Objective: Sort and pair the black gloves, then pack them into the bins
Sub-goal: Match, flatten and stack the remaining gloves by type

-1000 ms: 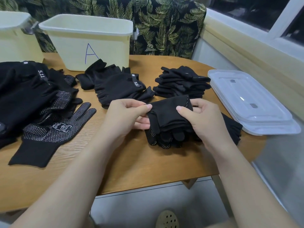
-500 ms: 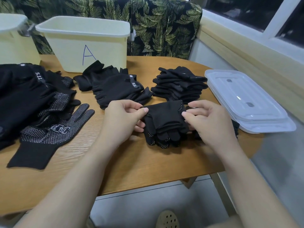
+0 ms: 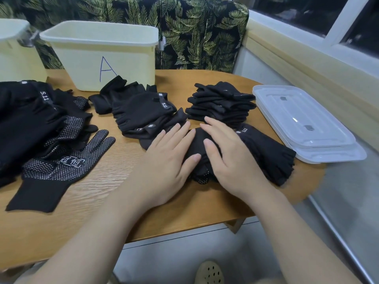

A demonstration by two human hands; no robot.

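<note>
On the surface (image 3: 86,203), far left: loose heap (image 3: 30,124) of unsorted black gloves, one dotted glove (image 3: 67,165) lying flat at its near edge, palm up. Behind, bin A (image 3: 127,58) with a second bin (image 3: 14,50) at its left; cannot see inside either.

Centre-left: fingerless pile (image 3: 143,113), sprawled, touching the work area.

Centre: folded pair (image 3: 200,146) lies flat on the surface under both hands. Left hand (image 3: 170,158) flat, fingers straight, pressing the pair's left side. Right hand (image 3: 227,154) likewise flat on the right side. Neither grip is closed round anything; both only press.

Behind the hands: neat stack (image 3: 221,103) of folded pairs. Right: another fingerless glove (image 3: 270,152), partly under the right hand, near the edge. Far right: clear lids (image 3: 305,121), overhanging the edge.

Risks, as judged:
- Fold likely springs open when the palms lift; knit is soft, nothing holds it.
- Pair sits against the fingerless pile and over the right-hand glove; scooping it up could drag a stray along and spoil the match.
- A sweep of the right forearm could knock that glove or the lids off.
- Stack looks tall and soft; adding carelessly may topple it.
</note>
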